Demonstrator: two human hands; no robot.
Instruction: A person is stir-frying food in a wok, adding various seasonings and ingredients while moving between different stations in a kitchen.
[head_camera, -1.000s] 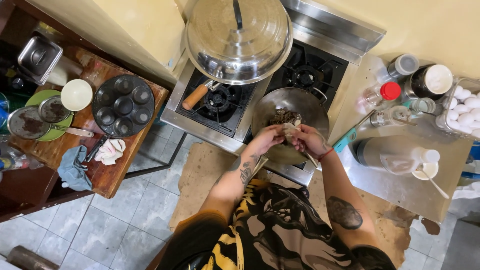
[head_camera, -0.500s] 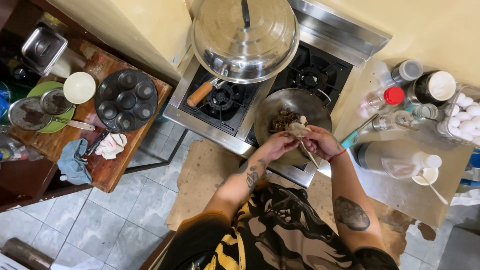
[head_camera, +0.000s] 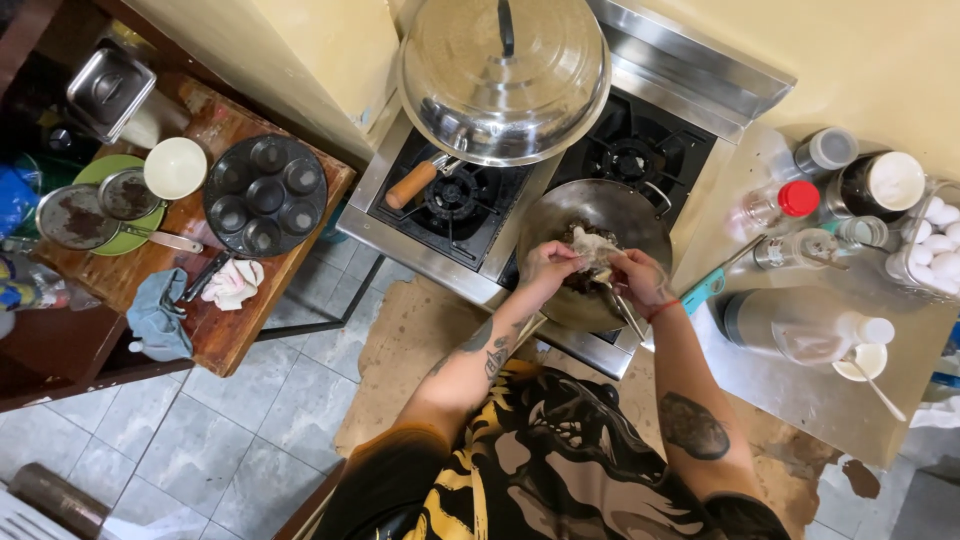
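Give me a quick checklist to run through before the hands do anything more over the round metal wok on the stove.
1. Both hands over the wok: ok. Left hand and right hand hold a pale lump of food above the round metal wok.
2. Wok seated on the steel stove: ok, near the front edge.
3. Flame under the wok: cannot tell.
4. Thin utensil in the right hand: ok, gripped, pointing down.
5. Domed metal lid clear of the hands: ok, it sits behind them.
6. Red-capped bottle on the counter: ok, upright.
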